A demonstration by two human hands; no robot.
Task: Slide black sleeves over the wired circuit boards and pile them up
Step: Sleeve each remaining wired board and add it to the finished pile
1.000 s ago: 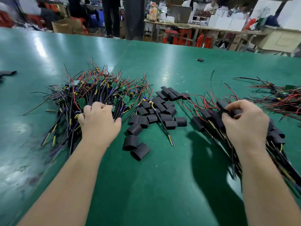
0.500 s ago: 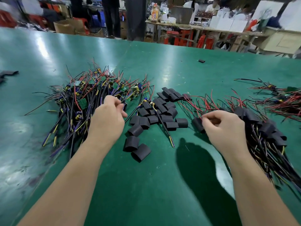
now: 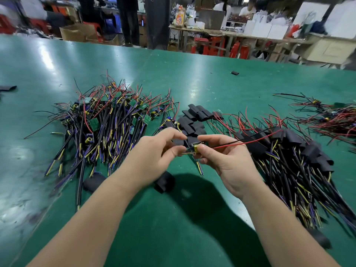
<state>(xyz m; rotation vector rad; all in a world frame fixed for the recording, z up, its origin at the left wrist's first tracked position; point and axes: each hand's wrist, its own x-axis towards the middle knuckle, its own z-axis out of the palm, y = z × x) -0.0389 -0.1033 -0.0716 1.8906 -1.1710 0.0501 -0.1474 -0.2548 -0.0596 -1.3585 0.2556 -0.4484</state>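
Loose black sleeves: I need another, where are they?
Head view: the loose black sleeves cluster mid-table, between the bare-board heap on the left and the sleeved pile on the right.

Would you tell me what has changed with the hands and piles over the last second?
The left hand left the bare pile and the right hand left the sleeved pile; they met mid-table and now pinch one wired circuit board together. Both piles and the loose sleeves stayed put.

No legible text; print on distant yellow packet (image 3: 179,17) too blurred.
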